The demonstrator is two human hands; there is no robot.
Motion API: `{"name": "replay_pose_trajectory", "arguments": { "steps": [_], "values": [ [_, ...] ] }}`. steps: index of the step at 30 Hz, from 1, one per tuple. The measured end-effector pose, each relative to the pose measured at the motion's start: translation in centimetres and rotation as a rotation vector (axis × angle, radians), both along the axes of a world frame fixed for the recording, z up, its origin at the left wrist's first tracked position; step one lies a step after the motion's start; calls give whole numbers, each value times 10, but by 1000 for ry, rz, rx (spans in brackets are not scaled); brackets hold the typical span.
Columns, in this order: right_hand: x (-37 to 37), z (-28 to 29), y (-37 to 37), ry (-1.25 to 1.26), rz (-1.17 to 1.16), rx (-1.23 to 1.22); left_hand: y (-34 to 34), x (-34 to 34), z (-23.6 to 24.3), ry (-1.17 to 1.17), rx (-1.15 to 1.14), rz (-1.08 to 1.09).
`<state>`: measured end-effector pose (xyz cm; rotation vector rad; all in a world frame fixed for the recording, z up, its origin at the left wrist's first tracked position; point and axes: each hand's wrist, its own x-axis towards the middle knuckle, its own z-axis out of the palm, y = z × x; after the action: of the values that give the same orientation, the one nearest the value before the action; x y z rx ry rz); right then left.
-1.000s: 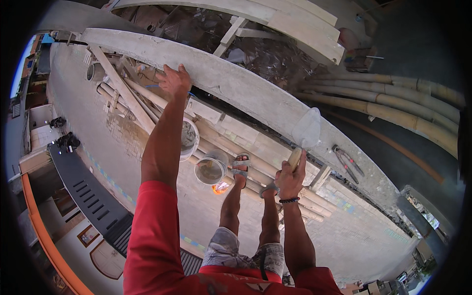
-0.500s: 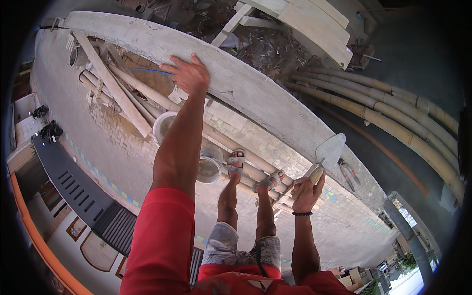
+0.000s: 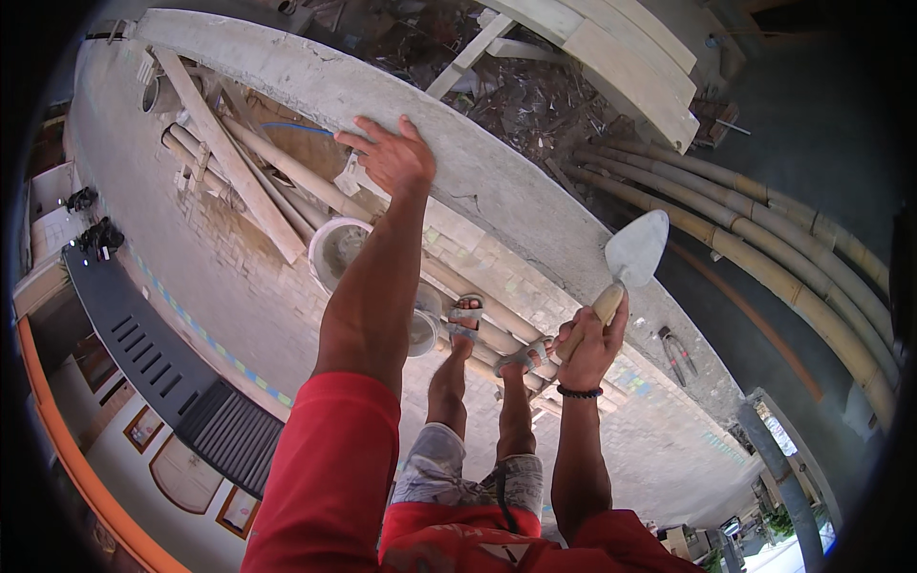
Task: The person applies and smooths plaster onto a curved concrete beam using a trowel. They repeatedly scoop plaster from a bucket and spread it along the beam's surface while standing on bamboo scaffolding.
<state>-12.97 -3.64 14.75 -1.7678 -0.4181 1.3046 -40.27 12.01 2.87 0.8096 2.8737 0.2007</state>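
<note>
Head view: spread left hand (image 3: 392,159) is resting on concrete beam (image 3: 516,196), right hand (image 3: 589,346) is gripping trowel (image 3: 638,248); shirt print (image 3: 506,550) is showing unreadably.

Left of the left hand (image 3: 392,162): dusty brick paving (image 3: 196,272), one blue-and-yellow tile strip (image 3: 220,350). Farther left, facing me: dark slatted panel (image 3: 158,372); white house wall (image 3: 122,470), wood-framed windows (image 3: 143,429), orange band (image 3: 64,435). Right of the right hand (image 3: 589,349): dark-grey floor (image 3: 817,177), shaded; toward its lower right, bright daylight (image 3: 788,556).
</note>
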Motion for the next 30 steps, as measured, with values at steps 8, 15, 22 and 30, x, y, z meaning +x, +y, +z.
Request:
{"name": "replay_pose_trajectory", "arguments": {
  "steps": [8,15,22,30],
  "values": [
    [-65,-9,50,147,225,-156,5,9,5,-31,-4,-11],
    [-20,-15,12,72,31,-78,-2,1,0,24,50,-21],
    [-90,-30,55,85,354,-96,3,10,3,-17,53,-19],
    [-53,-8,23,138,31,-196,-3,0,-1,27,43,-7]
  ]
}}
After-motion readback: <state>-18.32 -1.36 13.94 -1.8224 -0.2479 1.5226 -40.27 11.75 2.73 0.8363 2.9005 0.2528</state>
